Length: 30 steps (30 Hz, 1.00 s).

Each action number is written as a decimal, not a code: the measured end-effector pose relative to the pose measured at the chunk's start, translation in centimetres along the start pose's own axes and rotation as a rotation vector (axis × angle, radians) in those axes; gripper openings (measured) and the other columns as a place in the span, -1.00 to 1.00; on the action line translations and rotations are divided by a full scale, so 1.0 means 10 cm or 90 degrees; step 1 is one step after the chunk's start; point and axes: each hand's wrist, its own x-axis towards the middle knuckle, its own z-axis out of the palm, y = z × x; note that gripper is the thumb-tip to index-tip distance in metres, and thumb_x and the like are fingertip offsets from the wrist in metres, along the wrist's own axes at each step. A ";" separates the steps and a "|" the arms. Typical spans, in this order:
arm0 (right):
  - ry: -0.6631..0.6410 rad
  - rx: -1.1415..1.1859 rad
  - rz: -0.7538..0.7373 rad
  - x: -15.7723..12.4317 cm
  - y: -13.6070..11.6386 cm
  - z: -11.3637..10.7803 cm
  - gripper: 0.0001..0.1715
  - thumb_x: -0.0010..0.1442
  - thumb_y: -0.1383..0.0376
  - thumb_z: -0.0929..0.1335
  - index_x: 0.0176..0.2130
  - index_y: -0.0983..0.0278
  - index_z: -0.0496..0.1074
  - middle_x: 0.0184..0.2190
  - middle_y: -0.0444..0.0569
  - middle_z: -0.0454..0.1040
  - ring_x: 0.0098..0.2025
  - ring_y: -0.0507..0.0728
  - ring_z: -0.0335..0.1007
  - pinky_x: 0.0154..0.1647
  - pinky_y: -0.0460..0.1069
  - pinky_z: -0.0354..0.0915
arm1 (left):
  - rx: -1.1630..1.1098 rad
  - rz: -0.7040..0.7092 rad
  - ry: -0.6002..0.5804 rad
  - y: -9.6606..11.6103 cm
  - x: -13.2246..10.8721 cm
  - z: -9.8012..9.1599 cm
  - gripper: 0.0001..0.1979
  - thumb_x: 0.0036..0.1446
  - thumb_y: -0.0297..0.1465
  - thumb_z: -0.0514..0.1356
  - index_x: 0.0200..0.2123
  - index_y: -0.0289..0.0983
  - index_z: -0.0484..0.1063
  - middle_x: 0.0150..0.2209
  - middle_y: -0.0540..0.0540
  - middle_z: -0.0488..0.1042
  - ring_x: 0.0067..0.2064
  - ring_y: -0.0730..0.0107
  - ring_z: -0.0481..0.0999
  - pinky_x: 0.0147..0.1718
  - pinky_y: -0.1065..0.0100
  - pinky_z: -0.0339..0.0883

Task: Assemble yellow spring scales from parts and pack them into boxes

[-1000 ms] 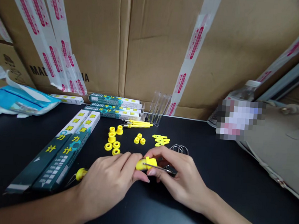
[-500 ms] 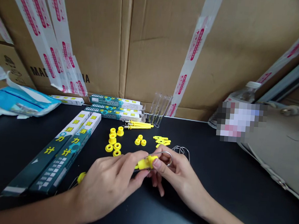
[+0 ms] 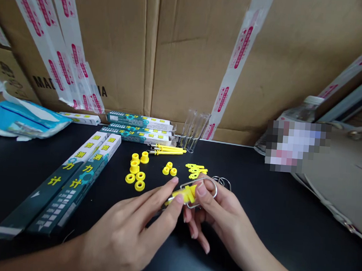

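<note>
My left hand [image 3: 130, 227] and my right hand [image 3: 221, 216] meet above the black table [image 3: 286, 227]. Both pinch a small yellow plastic piece [image 3: 187, 193] that carries a metal wire ring [image 3: 212, 189]. The left thumb and forefinger press the piece's left end. The right thumb lies on its top, inside the ring, and the other right fingers curl below. Just behind the hands lie loose yellow caps [image 3: 135, 174], two small yellow beads [image 3: 169, 169], flat yellow clips [image 3: 196, 170] and spare wire rings [image 3: 223, 182].
Two long dark green boxes [image 3: 67, 181] lie at the left, more boxes [image 3: 137, 128] and clear tubes [image 3: 194, 130] stand by the cardboard wall [image 3: 187, 56]. Yellow rods [image 3: 167, 150] lie behind the caps. A blue packet [image 3: 22, 119] is far left, a beige bag [image 3: 346, 182] at right.
The yellow piece with its ring has been lifted and turned so the ring stands up by the right thumb. A yellow part near the left wrist is no longer visible.
</note>
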 end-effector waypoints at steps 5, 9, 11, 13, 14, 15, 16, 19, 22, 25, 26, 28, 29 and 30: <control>-0.011 0.041 0.007 0.00 0.01 -0.01 -0.53 0.21 -0.03 0.45 -0.37 0.26 0.27 -0.55 -0.14 0.49 -0.64 -0.05 0.39 -0.75 -0.25 0.28 | 0.025 0.016 -0.020 0.00 0.06 -0.07 -0.65 0.45 -0.58 -0.19 0.05 -0.43 0.35 -0.02 -0.39 0.61 0.04 0.15 0.61 -0.09 0.34 0.59; -0.011 0.032 0.011 0.02 0.01 -0.01 -0.54 0.21 -0.02 0.45 -0.37 0.28 0.31 -0.54 -0.13 0.49 -0.65 -0.06 0.38 -0.75 -0.24 0.29 | 0.020 -0.008 -0.005 0.03 0.08 -0.04 -0.65 0.44 -0.60 -0.17 -0.03 -0.42 0.39 -0.05 -0.34 0.64 0.00 0.22 0.64 -0.10 0.38 0.57; -0.001 0.026 0.014 0.03 -0.01 -0.01 -0.52 0.19 -0.04 0.45 -0.38 0.28 0.31 -0.56 -0.14 0.48 -0.66 -0.05 0.38 -0.76 -0.24 0.28 | 0.011 -0.046 0.008 0.04 0.09 -0.01 -0.69 0.45 -0.57 -0.13 -0.07 -0.41 0.41 -0.05 -0.30 0.64 -0.01 0.27 0.65 -0.07 0.41 0.55; 0.024 0.023 0.003 0.04 -0.05 -0.03 -0.52 0.19 -0.06 0.44 -0.37 0.27 0.31 -0.56 -0.15 0.48 -0.66 -0.04 0.37 -0.77 -0.24 0.27 | 0.005 -0.092 0.010 0.03 0.08 0.04 -0.74 0.45 -0.51 -0.08 -0.05 -0.41 0.40 -0.04 -0.29 0.64 -0.03 0.26 0.66 -0.09 0.38 0.56; 0.041 0.024 -0.006 0.04 -0.07 -0.04 -0.52 0.20 -0.06 0.44 -0.37 0.26 0.31 -0.57 -0.15 0.48 -0.65 -0.04 0.37 -0.77 -0.24 0.26 | 0.002 -0.117 0.006 0.03 0.08 0.06 -0.75 0.45 -0.47 -0.06 0.00 -0.42 0.37 -0.02 -0.30 0.63 -0.05 0.23 0.67 -0.12 0.35 0.58; 0.059 0.025 -0.017 0.05 -0.10 -0.06 -0.53 0.20 -0.05 0.44 -0.37 0.26 0.30 -0.57 -0.15 0.48 -0.65 -0.04 0.38 -0.77 -0.24 0.26 | -0.004 -0.144 0.000 0.02 0.07 0.07 -0.73 0.45 -0.42 -0.04 0.05 -0.43 0.34 -0.01 -0.31 0.62 -0.07 0.20 0.68 -0.18 0.31 0.60; 0.077 0.028 -0.028 0.05 -0.13 -0.09 -0.54 0.21 -0.04 0.44 -0.38 0.25 0.29 -0.56 -0.15 0.48 -0.64 -0.03 0.38 -0.77 -0.24 0.26 | -0.018 -0.172 -0.008 0.01 0.06 0.09 -0.69 0.44 -0.36 -0.02 0.09 -0.43 0.31 -0.01 -0.31 0.61 -0.10 0.16 0.68 -0.22 0.27 0.61; 0.112 0.045 -0.047 0.07 -0.21 -0.15 -0.54 0.20 -0.02 0.45 -0.39 0.25 0.28 -0.57 -0.14 0.48 -0.64 -0.04 0.35 -0.77 -0.24 0.24 | -0.148 -0.305 -0.083 -0.01 0.05 0.09 -0.62 0.36 -0.25 0.11 0.17 -0.28 0.26 -0.08 -0.17 0.63 -0.18 0.18 0.68 -0.23 0.25 0.58; 0.131 0.074 -0.054 0.08 -0.23 -0.17 -0.54 0.17 0.01 0.48 -0.40 0.27 0.30 -0.57 -0.12 0.47 -0.62 -0.05 0.31 -0.75 -0.25 0.23 | -0.373 -0.491 -0.241 -0.01 0.07 0.03 -0.61 0.30 -0.19 0.17 0.15 -0.09 0.27 -0.32 0.07 0.60 -0.36 0.32 0.62 -0.34 0.38 0.48; 0.152 0.098 -0.061 0.09 -0.22 -0.16 -0.60 0.18 0.05 0.48 -0.35 0.28 0.34 -0.54 -0.11 0.46 -0.59 -0.05 0.30 -0.71 -0.24 0.24 | -0.481 -0.580 -0.318 0.00 0.10 -0.02 -0.67 0.35 -0.08 0.07 0.09 -0.04 0.32 -0.33 0.07 0.54 -0.29 0.32 0.53 -0.33 0.39 0.34; 0.158 0.098 -0.063 0.09 -0.21 -0.15 -0.64 0.20 0.07 0.47 -0.28 0.28 0.37 -0.54 -0.11 0.46 -0.58 -0.04 0.31 -0.70 -0.24 0.24 | -0.498 -0.588 -0.317 0.00 0.10 -0.03 -0.67 0.37 -0.06 0.02 0.06 -0.05 0.34 -0.31 0.04 0.52 -0.26 0.31 0.49 -0.31 0.38 0.30; 0.169 0.092 -0.071 0.08 -0.21 -0.15 -0.62 0.24 0.09 0.45 -0.06 0.23 0.38 -0.55 -0.12 0.47 -0.58 -0.01 0.32 -0.71 -0.23 0.22 | -0.559 -0.595 -0.311 0.00 0.11 -0.02 -0.64 0.40 -0.04 -0.06 -0.02 -0.09 0.36 -0.35 0.04 0.44 -0.32 0.35 0.39 -0.36 0.38 0.21; 0.173 0.088 -0.076 0.07 -0.22 -0.15 -0.54 0.26 0.10 0.43 0.08 0.18 0.33 -0.56 -0.13 0.47 -0.58 0.01 0.33 -0.72 -0.22 0.21 | -0.607 -0.599 -0.306 0.00 0.11 -0.01 -0.63 0.40 -0.03 -0.07 -0.06 -0.12 0.37 -0.39 0.06 0.39 -0.38 0.39 0.32 -0.40 0.40 0.17; 0.176 0.085 -0.081 0.07 -0.22 -0.16 -0.45 0.29 0.11 0.41 0.19 0.12 0.25 -0.56 -0.14 0.48 -0.59 0.02 0.33 -0.72 -0.22 0.20 | -0.660 -0.608 -0.298 -0.01 0.11 0.00 -0.62 0.40 -0.02 -0.07 -0.10 -0.14 0.37 -0.43 0.08 0.33 -0.44 0.43 0.24 -0.45 0.41 0.12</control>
